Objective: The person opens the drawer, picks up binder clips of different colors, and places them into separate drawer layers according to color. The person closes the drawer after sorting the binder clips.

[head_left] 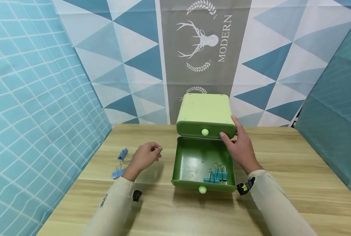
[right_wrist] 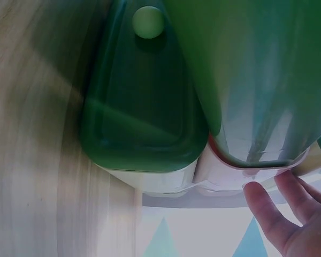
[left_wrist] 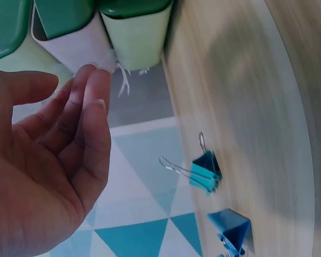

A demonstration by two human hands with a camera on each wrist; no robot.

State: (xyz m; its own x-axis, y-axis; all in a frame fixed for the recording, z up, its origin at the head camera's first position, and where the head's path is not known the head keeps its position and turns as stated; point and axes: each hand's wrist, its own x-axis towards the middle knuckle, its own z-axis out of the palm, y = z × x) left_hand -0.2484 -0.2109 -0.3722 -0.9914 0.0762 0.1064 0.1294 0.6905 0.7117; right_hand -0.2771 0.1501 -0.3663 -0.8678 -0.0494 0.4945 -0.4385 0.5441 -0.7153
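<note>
A small drawer cabinet (head_left: 204,108) with a light green shell stands by the back wall. Its middle drawer (head_left: 190,164) is pulled out, with several teal binder clips (head_left: 221,176) in its front right corner. My right hand (head_left: 243,147) rests on the cabinet's right edge, thumb against the top drawer front (head_left: 193,129). In the right wrist view, fairly straight fingers (right_wrist: 270,214) touch the side. My left hand (head_left: 146,157), fingers loosely bent and holding nothing, hovers left of the drawer. Near it lie blue binder clips (head_left: 123,153), also seen beside a teal clip (left_wrist: 204,174).
Wood-patterned table (head_left: 163,209) lies under everything. A patterned cloth (head_left: 134,59) hangs behind, with blue checked cloth (head_left: 30,98) at the left and teal cloth (head_left: 334,108) at the right. The bottom drawer (right_wrist: 144,107) is closed beneath the pulled-out one.
</note>
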